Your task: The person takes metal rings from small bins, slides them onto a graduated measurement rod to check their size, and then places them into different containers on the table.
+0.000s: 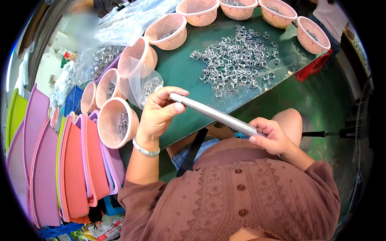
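Note:
A grey, tapered ring mandrel [217, 115] slants across in front of my body, above the near edge of the green table. One end sits between the thumb and fingers of my left hand [159, 110], closed on it. My right hand [273, 135] is closed around the other end, which its fingers partly hide. Beyond the mandrel, many silver-coloured metal rings [237, 60] lie in a loose heap on the table [181, 74]. I cannot make out whether a ring is on the mandrel.
Pink plastic baskets [117, 122], several with rings inside, line the table's left and far edges. A clear plastic bag of rings [150, 86] is just beyond my left hand. Stacked coloured baskets [74, 164] stand at left. A red stool [313, 66] and another person [331, 20] are far right.

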Action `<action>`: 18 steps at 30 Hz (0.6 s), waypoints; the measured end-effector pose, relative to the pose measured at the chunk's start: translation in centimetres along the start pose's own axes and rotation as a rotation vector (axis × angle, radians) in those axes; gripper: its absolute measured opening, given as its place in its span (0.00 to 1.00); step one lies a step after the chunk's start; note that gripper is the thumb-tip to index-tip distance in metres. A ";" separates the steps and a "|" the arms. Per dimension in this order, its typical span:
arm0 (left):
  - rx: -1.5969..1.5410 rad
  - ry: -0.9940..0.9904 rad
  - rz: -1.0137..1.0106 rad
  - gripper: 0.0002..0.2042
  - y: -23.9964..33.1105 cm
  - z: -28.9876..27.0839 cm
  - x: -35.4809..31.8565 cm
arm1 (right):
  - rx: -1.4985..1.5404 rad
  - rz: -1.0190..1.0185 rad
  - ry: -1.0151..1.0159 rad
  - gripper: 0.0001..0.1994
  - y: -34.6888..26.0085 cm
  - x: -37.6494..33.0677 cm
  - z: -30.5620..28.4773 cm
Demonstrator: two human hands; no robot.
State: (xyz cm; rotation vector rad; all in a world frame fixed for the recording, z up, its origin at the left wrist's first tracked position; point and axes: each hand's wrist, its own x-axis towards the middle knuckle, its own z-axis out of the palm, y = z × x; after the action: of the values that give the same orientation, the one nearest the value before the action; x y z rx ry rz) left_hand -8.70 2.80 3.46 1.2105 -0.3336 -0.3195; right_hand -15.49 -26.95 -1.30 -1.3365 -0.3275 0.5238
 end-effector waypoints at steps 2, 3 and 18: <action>-0.002 -0.012 -0.042 0.14 -0.2 0.3 -0.1 | -0.036 -0.010 0.004 0.10 -0.1 0.1 0.1; -0.003 -0.017 -0.062 0.14 -0.3 0.4 -0.1 | -0.041 -0.007 0.002 0.10 -0.3 0.1 0.1; -0.039 -0.019 0.000 0.14 -0.9 0.4 -0.9 | -0.143 -0.095 0.042 0.09 -0.1 0.2 0.7</action>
State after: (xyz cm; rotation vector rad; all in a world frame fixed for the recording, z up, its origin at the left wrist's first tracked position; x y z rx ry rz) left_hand -9.73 2.51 2.65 1.1696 -0.3424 -0.3368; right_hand -15.64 -26.29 -1.09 -1.4610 -0.3981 0.3979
